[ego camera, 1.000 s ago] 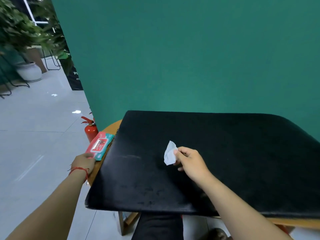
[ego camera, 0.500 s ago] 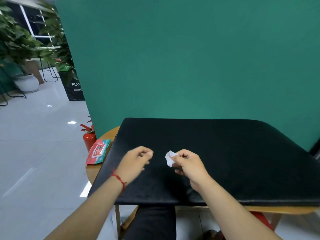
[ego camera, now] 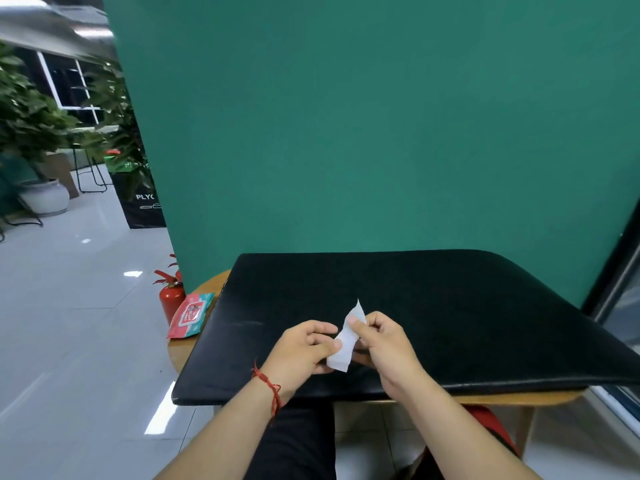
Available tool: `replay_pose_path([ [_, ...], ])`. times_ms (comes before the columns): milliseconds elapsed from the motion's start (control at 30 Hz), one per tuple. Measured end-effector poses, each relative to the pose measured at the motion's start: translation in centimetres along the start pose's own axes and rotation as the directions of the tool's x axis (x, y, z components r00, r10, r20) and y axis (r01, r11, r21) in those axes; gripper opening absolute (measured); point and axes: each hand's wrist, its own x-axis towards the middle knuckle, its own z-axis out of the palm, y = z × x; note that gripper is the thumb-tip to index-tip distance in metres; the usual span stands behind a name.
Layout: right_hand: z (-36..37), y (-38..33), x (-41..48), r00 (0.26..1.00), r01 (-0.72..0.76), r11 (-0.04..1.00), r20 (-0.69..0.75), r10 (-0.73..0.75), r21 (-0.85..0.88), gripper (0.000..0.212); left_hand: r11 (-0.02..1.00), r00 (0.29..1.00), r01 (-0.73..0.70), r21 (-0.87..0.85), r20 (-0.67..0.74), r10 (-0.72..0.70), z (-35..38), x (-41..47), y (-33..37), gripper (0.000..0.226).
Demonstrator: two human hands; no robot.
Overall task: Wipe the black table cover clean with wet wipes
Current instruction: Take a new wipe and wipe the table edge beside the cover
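Your left hand (ego camera: 300, 351) and right hand (ego camera: 382, 344) both pinch a white wet wipe (ego camera: 347, 341), held just above the near middle of the black table cover (ego camera: 450, 306). The wipes pack (ego camera: 189, 315) lies on the wooden table (ego camera: 180, 351) at the cover's left edge.

One black rectangular table cover (ego camera: 450, 306). One white wet wipe (ego camera: 346, 344). One red-and-teal plastic wipes pack (ego camera: 190, 315) at the cover's nine o'clock. One red metal fire extinguisher (ego camera: 170, 301) at ten o'clock. Two bare hands: left hand (ego camera: 301, 348), right hand (ego camera: 384, 344).
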Motion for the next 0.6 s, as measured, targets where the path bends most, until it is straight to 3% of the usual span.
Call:
replay_pose_path([
  [100,-0.4,-0.7,0.5,0.991,0.082,0.989,-0.097,-0.094,-0.124,0.037,0.999,0.994,0.012,0.03,0.108,-0.015,-0.5,-0.7,0.7,0.033],
  [267,-0.5,-2.5,0.3,0.986,0.147,0.972,-0.051,-0.159,-0.181,0.038,0.994,0.944,0.004,0.11,0.327,-0.04,-1.6,-1.7,1.9,0.024],
  [367,-1.3,-4.1,0.0,0.994,0.111,0.983,0.023,-0.109,-0.147,0.028,0.999,0.976,0.005,0.054,0.219,-0.017,-1.6,-1.8,2.0,0.017],
  [467,-2.3,-5.9,-0.6,0.994,0.052,0.974,0.102,-0.03,-0.221,0.023,0.984,0.993,-0.071,-0.163,0.084,0.086,-1.3,-1.8,2.2,0.014],
  [600,-2.7,-7.1,-1.1,0.985,0.082,0.93,0.169,-0.021,-0.358,0.009,0.9,0.991,-0.048,-0.434,0.09,0.097,-0.6,-2.2,2.8,0.014],
])
